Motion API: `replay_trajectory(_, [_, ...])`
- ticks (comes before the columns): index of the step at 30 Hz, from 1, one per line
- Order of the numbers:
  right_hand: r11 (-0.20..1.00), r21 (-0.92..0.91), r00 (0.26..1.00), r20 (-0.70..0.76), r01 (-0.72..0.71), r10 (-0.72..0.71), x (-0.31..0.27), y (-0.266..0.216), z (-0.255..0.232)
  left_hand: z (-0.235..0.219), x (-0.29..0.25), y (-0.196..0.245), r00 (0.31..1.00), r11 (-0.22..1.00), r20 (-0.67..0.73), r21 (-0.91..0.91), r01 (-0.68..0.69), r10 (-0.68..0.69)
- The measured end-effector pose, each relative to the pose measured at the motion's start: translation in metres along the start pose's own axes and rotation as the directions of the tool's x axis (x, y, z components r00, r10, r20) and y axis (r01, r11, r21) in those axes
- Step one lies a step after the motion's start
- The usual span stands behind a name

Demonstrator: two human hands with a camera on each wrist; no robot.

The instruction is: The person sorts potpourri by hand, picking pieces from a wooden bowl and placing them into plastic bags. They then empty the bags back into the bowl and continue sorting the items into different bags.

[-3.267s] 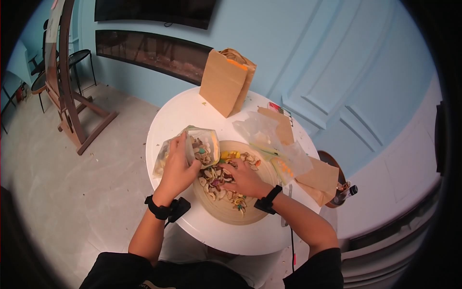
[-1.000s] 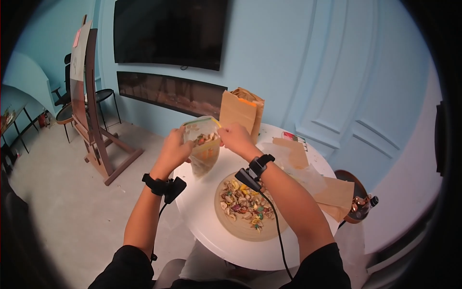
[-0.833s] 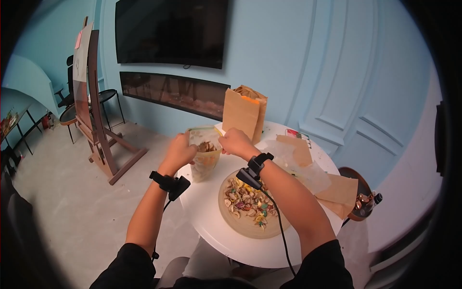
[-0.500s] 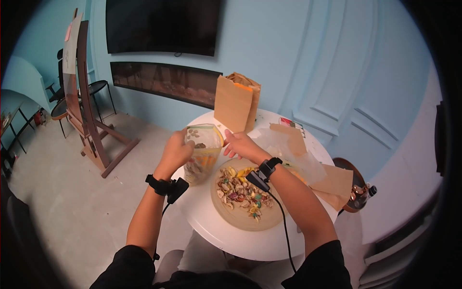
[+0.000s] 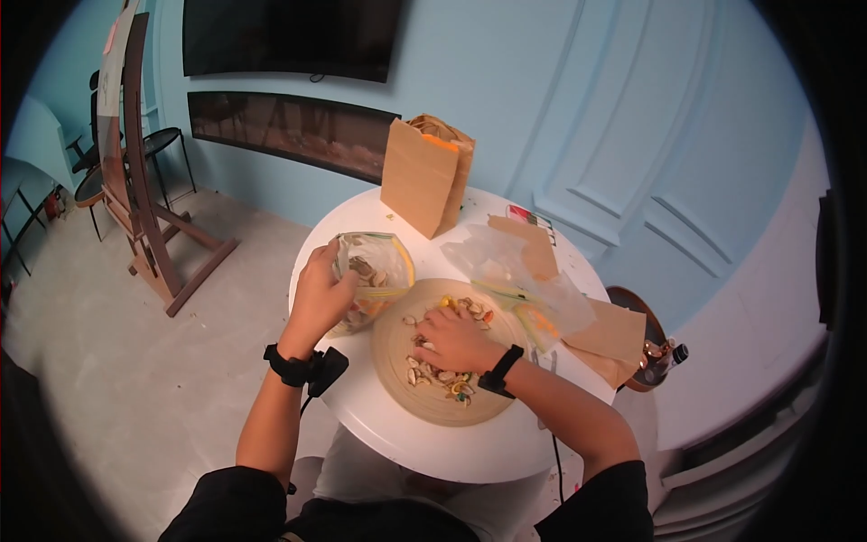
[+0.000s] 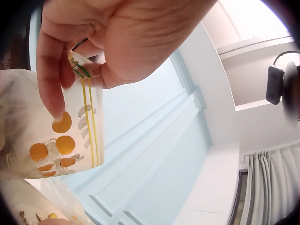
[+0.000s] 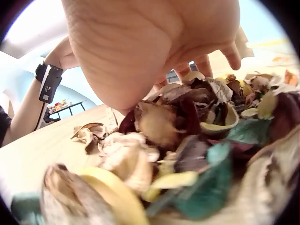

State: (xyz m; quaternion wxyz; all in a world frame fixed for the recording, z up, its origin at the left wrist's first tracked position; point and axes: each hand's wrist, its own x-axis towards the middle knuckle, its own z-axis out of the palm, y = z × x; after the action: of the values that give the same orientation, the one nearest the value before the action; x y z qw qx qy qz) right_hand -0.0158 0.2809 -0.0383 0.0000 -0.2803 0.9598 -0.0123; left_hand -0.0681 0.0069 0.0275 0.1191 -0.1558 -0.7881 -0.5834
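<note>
My left hand (image 5: 316, 294) grips the side of a clear zip bag (image 5: 384, 262) near its mouth. The bag stands upright over the table, left of the plate, with dried pieces inside. Its printed orange dots and yellow zip strips (image 6: 93, 140) show in the left wrist view. My right hand (image 5: 456, 341) lies palm down, fingers spread, on a pile of potpourri (image 5: 442, 378) on a round beige plate (image 5: 393, 384). In the right wrist view, the fingertips are partly hidden behind dried petals (image 7: 159, 122) in brown, green, yellow and dark red.
A brown paper bag (image 5: 420, 176) stands at the back of the round white table (image 5: 361, 438). Crumpled clear bags (image 5: 492, 257) and a flat kraft paper piece (image 5: 607, 341) lie at the right. Beyond the table's right edge is a small side tray with bottles (image 5: 664, 361).
My right hand has let go of the zip bag's rim and moved down onto the potpourri. My left hand keeps holding the bag, whose mouth now gapes wider towards the plate.
</note>
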Motion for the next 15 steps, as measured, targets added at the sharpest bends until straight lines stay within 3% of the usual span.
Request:
replay_trajectory(4, [0.99,-0.047,0.991,-0.013,-0.132,0.131,-0.021,0.02,-0.006,0.005,-0.007,0.0,1.0,0.999,0.005,-0.033,-0.005,0.005])
replay_trajectory(7, [0.959,0.109,0.965,0.055,-0.263,0.258,-0.023,0.01,-0.015,0.006,-0.01,0.001,0.998,0.999,0.047,-0.033,0.033,-0.032])
replay_trajectory(10, [0.976,-0.056,0.977,-0.001,-0.211,0.212,-0.025,-0.002,-0.004,0.009,-0.016,0.003,0.999,0.999,0.035,-0.02,0.033,-0.033])
replay_trajectory(15, [0.982,0.079,0.985,-0.006,-0.169,0.17,-0.017,-0.004,0.001,0.009,-0.02,0.001,0.999,1.0,0.029,-0.02,0.014,-0.013])
